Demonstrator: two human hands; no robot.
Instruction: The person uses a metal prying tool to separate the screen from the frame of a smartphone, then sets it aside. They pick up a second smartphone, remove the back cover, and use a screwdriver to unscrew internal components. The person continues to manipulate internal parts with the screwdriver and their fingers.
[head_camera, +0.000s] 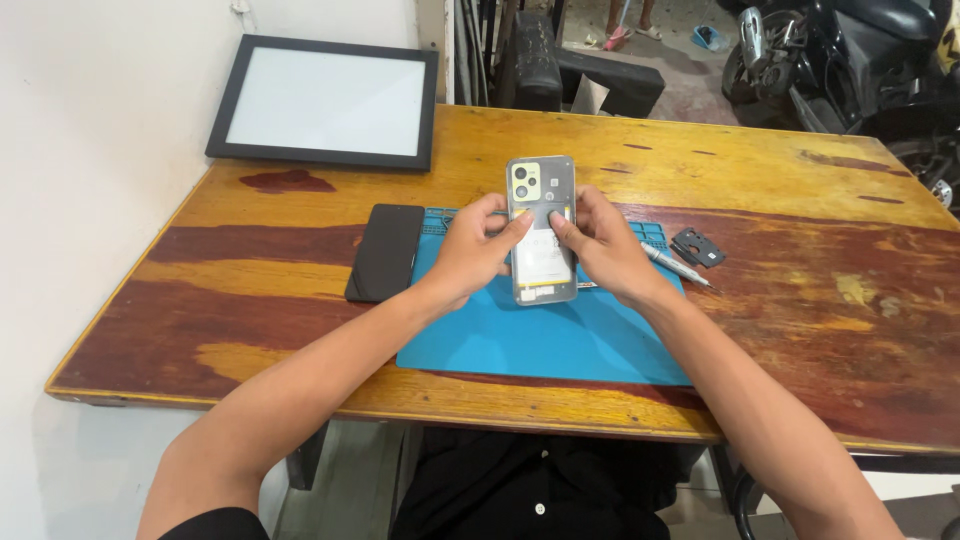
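Note:
I hold a smartphone (541, 215) with its back cover off, camera end pointing away from me, above a blue work mat (545, 340). My left hand (474, 245) grips its left edge, thumb pressed on the exposed inner plate. On the other side my right hand (603, 245) grips the right edge, its thumb meeting the left one near the phone's middle. Pale battery and inner parts show under the thumbs.
A black back cover or second phone (385, 251) lies left of the mat. A screwdriver (672, 264) and a small black plate (698, 246) lie to the right. A framed light panel (327, 100) leans against the wall at the wooden table's (800, 300) far left. Motorbikes (850, 50) stand beyond.

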